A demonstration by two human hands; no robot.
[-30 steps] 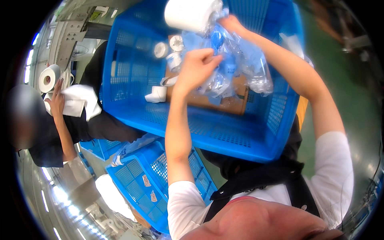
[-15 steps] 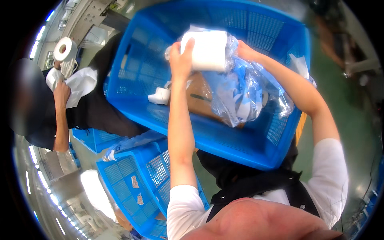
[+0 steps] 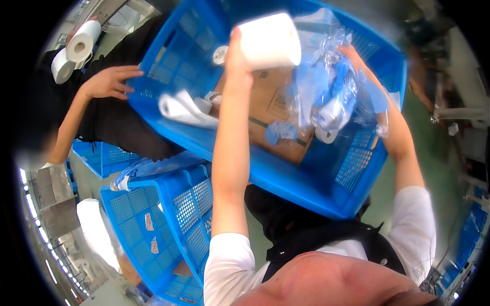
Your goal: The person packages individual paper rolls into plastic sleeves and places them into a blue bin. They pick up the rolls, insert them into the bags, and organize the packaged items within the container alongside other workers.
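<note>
My left hand point(image 3: 236, 60) grips a white paper roll point(image 3: 273, 41), held tilted above the big blue crate point(image 3: 286, 179). In my right hand point(image 3: 354, 55), partly hidden, is a bunched clear and blue plastic wrapper point(image 3: 332, 84); it hangs beside the roll, apart from it. Beneath both hands, a flattened-looking brown cardboard box point(image 3: 263, 102) lies in the crate. A loose length of white paper point(image 3: 190, 110) rests near the crate's left wall. The end of a small white roll point(image 3: 326, 135) shows under the wrapper, and another small roll point(image 3: 220, 55) sits behind my left wrist.
At the left, a co-worker's hand point(image 3: 109, 82) reaches to the crate's left edge. Two white rolls point(image 3: 84, 41) are by that person. Another blue crate point(image 3: 148, 224) stands below left, with plastic film point(image 3: 148, 168) over its rim.
The wrapper has come off the roll and moved right with my right hand. My left hand raised the roll. A loose paper length now lies in the crate, and the co-worker's hand came to its edge.
</note>
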